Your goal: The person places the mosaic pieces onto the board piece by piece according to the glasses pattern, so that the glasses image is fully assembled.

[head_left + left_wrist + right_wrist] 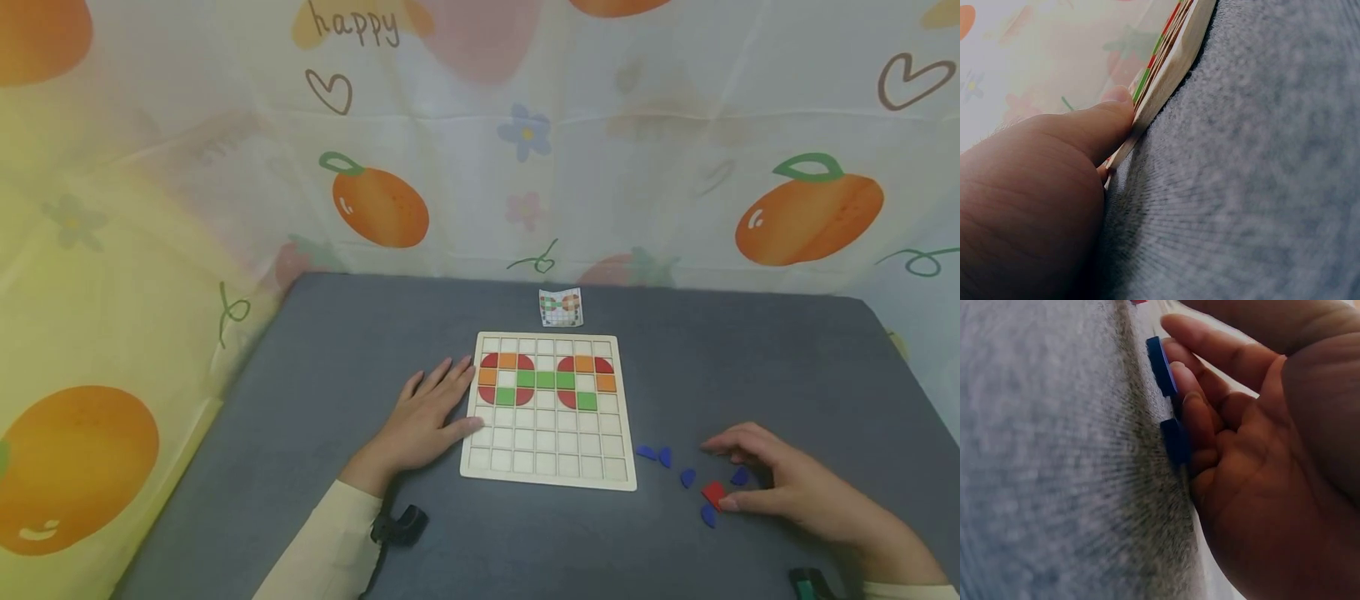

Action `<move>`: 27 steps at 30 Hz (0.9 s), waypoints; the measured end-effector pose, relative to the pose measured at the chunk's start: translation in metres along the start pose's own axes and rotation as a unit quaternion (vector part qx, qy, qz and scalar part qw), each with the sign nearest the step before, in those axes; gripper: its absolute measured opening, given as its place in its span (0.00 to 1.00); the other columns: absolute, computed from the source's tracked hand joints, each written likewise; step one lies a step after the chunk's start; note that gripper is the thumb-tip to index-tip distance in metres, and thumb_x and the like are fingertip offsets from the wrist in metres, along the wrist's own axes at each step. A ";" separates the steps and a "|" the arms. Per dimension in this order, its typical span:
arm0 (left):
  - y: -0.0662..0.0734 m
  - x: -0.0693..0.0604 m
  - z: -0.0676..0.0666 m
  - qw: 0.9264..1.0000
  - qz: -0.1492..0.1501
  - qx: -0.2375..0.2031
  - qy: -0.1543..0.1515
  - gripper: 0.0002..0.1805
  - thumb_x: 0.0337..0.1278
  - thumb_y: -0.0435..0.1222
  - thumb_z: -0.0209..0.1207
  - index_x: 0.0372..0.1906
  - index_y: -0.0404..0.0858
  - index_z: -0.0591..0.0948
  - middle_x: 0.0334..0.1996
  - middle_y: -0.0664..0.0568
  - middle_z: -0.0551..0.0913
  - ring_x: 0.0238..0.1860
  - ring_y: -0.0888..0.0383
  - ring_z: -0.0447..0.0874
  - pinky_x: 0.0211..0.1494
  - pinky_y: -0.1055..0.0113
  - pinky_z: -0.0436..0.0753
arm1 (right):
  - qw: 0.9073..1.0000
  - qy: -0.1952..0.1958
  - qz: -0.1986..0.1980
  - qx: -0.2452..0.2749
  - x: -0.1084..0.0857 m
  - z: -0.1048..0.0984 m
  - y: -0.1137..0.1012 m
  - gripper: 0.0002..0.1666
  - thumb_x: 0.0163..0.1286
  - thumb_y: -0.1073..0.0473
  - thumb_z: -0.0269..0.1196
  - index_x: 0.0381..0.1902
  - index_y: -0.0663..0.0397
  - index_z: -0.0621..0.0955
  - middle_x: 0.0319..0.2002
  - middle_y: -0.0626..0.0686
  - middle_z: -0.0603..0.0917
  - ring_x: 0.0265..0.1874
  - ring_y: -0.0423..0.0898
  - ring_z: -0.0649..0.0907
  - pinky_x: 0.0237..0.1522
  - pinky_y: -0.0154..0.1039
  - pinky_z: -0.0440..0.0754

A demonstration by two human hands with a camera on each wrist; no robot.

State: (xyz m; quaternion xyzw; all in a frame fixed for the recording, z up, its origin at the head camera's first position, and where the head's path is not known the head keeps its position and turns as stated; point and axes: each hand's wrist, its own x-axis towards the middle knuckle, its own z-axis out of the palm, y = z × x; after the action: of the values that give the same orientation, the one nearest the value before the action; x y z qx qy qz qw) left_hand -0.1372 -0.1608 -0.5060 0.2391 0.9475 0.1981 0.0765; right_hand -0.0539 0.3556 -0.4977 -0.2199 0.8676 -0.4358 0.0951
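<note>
Red piece [713,495]: right of the grid board [545,419], beyond its near right corner, flat on the table [337,333]; a thumb covers part of it, so we cannot tell its full outline.
Right hand [795,483]: over the red piece's right side, thumb tip touching it, fingers loosely bent and well apart from the thumb; we read the grip as wide, not a pinch.
Step in hand: we judge it to be taking up the red piece; the next move seems to call for a fingertip brought against it, opposite the thumb, without dragging a neighbour along.
Board pattern: two rounded groups of red, orange and green tiles [545,380] joined by green; the right group's near right corner cell is bare, and we think it could want a red piece.
Left hand [431,421]: at the board's left edge, fingers straight, thumb over the rim; it pinches nothing that we can see and probably steadies the board.
Blue pieces [687,477]: five, right of the board; two near its near right corner, one farther out, two close about the red piece.
Room: three blue pieces lie between board and red piece, so we would lift rather than slide.
Edges: beyond the board sit a picture card [561,307], the table's far edge, then a printed backdrop [450,108].
</note>
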 end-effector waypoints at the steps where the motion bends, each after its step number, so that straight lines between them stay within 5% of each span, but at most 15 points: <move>1: 0.000 0.000 0.000 1.000 0.000 0.001 0.000 0.49 0.79 0.63 0.56 0.90 0.45 0.53 0.88 0.56 0.50 0.88 0.52 0.40 0.83 0.39 0.38 | 1.000 -0.002 -0.007 -0.006 0.001 0.001 0.000 0.32 0.62 0.64 0.82 0.63 0.48 0.84 0.57 0.46 0.81 0.53 0.37 0.78 0.53 0.23 0.73; 27: 0.001 0.000 -0.001 1.000 -0.001 0.001 0.000 0.48 0.79 0.63 0.55 0.90 0.45 0.54 0.88 0.56 0.50 0.88 0.51 0.41 0.83 0.39 0.39 | 0.995 0.007 -0.077 -0.057 0.000 0.005 0.005 0.28 0.57 0.68 0.83 0.48 0.33 0.86 0.47 0.40 0.77 0.47 0.39 0.75 0.47 0.29 0.68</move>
State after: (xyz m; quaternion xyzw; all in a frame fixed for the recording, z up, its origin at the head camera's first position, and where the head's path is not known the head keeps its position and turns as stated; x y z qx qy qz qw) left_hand -0.1372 -0.1601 -0.5043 0.2377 0.9481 0.1968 0.0762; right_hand -0.0538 0.3543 -0.5048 -0.2883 0.8722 -0.3929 0.0424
